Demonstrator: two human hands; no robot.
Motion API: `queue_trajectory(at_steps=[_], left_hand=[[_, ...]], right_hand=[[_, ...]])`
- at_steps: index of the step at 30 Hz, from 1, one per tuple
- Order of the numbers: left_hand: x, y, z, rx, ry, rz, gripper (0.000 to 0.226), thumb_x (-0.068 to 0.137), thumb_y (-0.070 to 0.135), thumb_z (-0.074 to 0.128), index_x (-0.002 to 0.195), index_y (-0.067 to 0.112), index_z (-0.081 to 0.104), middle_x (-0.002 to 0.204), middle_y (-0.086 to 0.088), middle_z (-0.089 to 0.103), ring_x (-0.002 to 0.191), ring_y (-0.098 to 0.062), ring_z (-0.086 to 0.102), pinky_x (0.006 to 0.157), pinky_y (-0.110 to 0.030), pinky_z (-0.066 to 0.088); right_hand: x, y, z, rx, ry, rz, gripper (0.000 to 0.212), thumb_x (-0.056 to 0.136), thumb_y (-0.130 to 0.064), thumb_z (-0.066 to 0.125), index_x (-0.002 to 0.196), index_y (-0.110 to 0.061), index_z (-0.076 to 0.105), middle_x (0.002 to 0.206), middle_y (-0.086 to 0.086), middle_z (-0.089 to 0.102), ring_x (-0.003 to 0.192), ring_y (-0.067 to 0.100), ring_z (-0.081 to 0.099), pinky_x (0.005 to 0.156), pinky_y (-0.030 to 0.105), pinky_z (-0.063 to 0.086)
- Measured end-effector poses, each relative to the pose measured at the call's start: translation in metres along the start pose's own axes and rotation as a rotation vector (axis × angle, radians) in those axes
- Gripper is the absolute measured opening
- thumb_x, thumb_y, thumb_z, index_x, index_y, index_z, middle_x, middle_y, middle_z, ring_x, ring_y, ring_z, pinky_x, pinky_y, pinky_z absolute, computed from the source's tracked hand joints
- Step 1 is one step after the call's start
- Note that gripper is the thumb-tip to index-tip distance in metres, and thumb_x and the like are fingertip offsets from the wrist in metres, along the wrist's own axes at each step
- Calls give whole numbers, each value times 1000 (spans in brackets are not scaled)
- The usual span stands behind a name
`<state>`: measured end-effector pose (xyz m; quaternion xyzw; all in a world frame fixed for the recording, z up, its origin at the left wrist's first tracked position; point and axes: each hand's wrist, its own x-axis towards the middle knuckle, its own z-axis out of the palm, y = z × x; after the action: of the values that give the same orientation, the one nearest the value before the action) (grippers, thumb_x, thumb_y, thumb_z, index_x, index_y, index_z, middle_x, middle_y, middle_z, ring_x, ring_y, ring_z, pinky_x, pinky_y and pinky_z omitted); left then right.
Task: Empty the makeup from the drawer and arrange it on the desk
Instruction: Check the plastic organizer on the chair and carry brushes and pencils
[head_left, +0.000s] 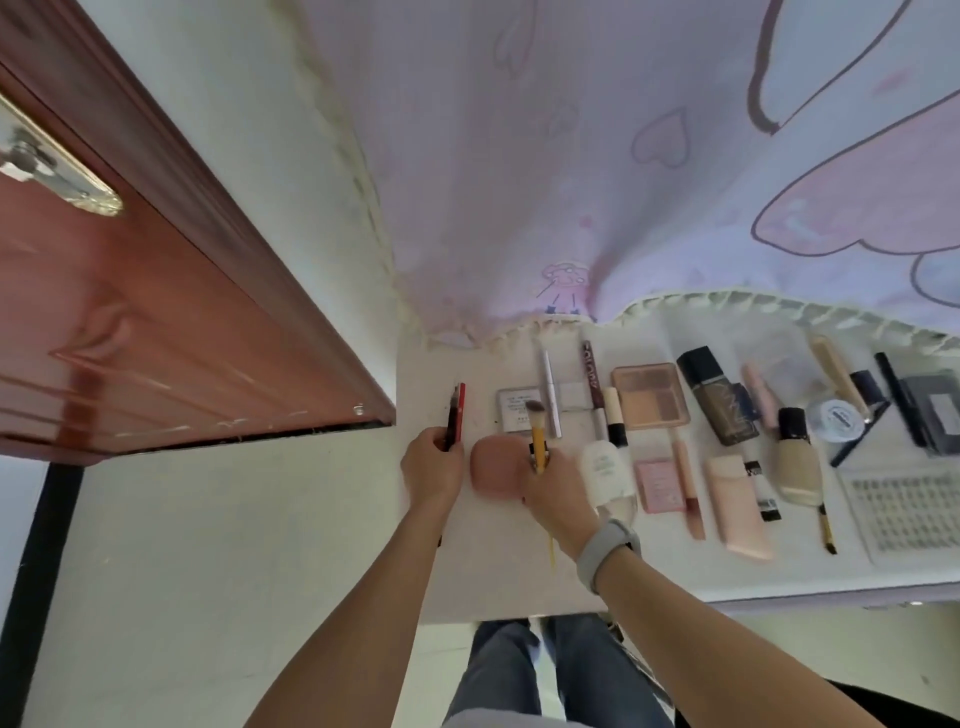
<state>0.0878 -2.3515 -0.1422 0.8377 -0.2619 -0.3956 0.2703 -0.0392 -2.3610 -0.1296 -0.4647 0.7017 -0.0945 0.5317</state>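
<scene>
My left hand (434, 470) grips a thin red and black pencil-like stick (456, 413) at the desk's left end. My right hand (553, 486) holds a yellow-handled makeup brush (536, 434), bristles pointing away from me. Between the hands a pink rounded case (493, 470) lies on the white desk (478, 571). Several makeup items lie in rows to the right: a peach palette (649, 395), a dark foundation bottle (719, 397), a white tube (605, 470), a pink compact (660, 486) and a beige bottle (797, 462). No drawer is in view.
A pink cartoon-print cloth (623, 156) hangs behind the desk. A brown door (130, 332) stands at the left. A lash tray (909, 512) and a dark palette (935, 415) lie at the far right. My legs (550, 670) show below the desk edge.
</scene>
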Motion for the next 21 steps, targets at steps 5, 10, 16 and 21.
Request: queue_trajectory(at_steps=[5, 10, 16, 21], left_hand=[[20, 20, 4, 124, 44, 3, 25, 87, 14, 57, 111, 8, 62, 110, -8, 66, 103, -25, 58, 76, -23, 37], [37, 33, 14, 172, 32, 41, 23, 88, 20, 56, 108, 11, 63, 106, -7, 66, 95, -23, 60, 73, -25, 40], [47, 48, 24, 196, 39, 147, 25, 88, 23, 57, 110, 12, 61, 110, -6, 62, 97, -23, 58, 74, -26, 40], [52, 48, 29, 205, 58, 137, 23, 87, 20, 58, 108, 11, 58, 109, -9, 61, 95, -26, 58, 77, -32, 43]], right_hand=[[3, -11, -15, -244, -83, -61, 8, 91, -15, 40, 91, -11, 47, 74, -1, 49, 67, 19, 53, 57, 30, 44], [17, -23, -49, -161, -31, -24, 14, 93, -25, 43, 94, -13, 50, 78, 5, 61, 59, 23, 60, 51, 33, 52], [41, -23, -100, -330, 96, -140, 10, 93, -24, 49, 92, -14, 49, 73, -1, 54, 69, 22, 55, 58, 29, 44], [67, -33, -134, -489, 86, -193, 18, 95, -28, 41, 100, -12, 47, 87, 5, 54, 71, 25, 56, 62, 32, 42]])
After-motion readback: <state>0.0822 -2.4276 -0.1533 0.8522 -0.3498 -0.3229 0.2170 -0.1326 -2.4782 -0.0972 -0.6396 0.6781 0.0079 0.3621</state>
